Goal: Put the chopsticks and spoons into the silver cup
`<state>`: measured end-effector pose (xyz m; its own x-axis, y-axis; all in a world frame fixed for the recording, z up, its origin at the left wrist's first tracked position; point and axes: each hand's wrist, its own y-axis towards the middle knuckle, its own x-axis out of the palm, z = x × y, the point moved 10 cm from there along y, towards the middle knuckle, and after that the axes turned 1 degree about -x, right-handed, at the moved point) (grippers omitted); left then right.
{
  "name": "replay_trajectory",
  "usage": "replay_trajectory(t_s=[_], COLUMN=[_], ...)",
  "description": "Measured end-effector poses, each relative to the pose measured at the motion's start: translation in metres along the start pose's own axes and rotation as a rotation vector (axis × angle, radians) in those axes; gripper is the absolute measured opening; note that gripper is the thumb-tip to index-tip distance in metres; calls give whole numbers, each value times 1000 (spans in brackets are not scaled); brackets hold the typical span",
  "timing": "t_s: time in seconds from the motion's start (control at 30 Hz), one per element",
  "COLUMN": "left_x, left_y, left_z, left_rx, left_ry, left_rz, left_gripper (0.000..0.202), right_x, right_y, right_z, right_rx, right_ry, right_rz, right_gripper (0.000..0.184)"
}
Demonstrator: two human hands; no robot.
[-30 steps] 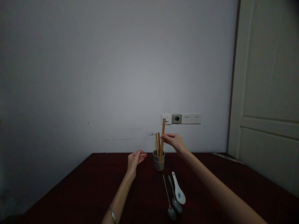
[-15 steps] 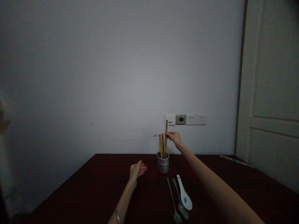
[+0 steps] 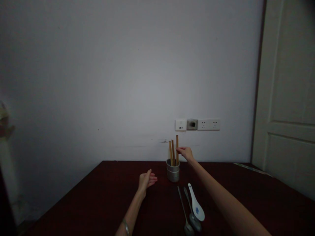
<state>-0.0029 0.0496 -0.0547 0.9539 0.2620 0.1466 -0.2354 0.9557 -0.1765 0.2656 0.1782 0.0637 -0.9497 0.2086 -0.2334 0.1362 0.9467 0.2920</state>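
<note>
Between finger and thumb, my right hand (image 3: 185,152) pinches a wooden chopstick (image 3: 177,141) whose lower end is inside a grey metal cup (image 3: 173,173). More chopsticks (image 3: 171,154) lean upright in the cup, just left of the held one. My left hand (image 3: 147,181) hovers left of the cup with its fingers stretched out, apart from it and holding nothing. Nearer to me lie a white ceramic spoon (image 3: 197,208) with a blue mark, a metal spoon (image 3: 195,223) and a thin long-handled metal spoon (image 3: 183,206).
The dark red table (image 3: 98,196) reaches back to a pale wall (image 3: 137,82) with sockets and switches (image 3: 208,124). A flat strip (image 3: 252,169) lies along the table's back right. A panelled door (image 3: 287,98) stands at the right.
My right hand has lowered the chopstick deeper into the cup. My left hand keeps its place beside the cup. The whole view has shifted slightly.
</note>
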Motion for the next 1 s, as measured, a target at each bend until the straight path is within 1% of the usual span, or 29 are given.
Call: replay_trajectory(t_s=[0.23, 0.4, 0.67, 0.83, 1.0], left_x=[1, 3, 4, 5, 4], left_y=[7, 10, 6, 5, 6], left_z=[-9, -14, -17, -18, -21], left_rx=[-13, -11, -23, -20, -51], left_ry=[2, 5, 28, 11, 18], left_rz=[-32, -66, -74, -83, -68], left_gripper=[38, 40, 41, 40, 39], right_x=[11, 19, 24, 25, 25], right_y=[-4, -2, 2, -1, -6], right_z=[21, 31, 33, 32, 28], right_rx=[81, 96, 81, 63, 60], right_ry=[3, -4, -5, 12, 34], right_rz=[-29, -72, -118, -142, -157], right_gripper=[25, 25, 22, 26, 28])
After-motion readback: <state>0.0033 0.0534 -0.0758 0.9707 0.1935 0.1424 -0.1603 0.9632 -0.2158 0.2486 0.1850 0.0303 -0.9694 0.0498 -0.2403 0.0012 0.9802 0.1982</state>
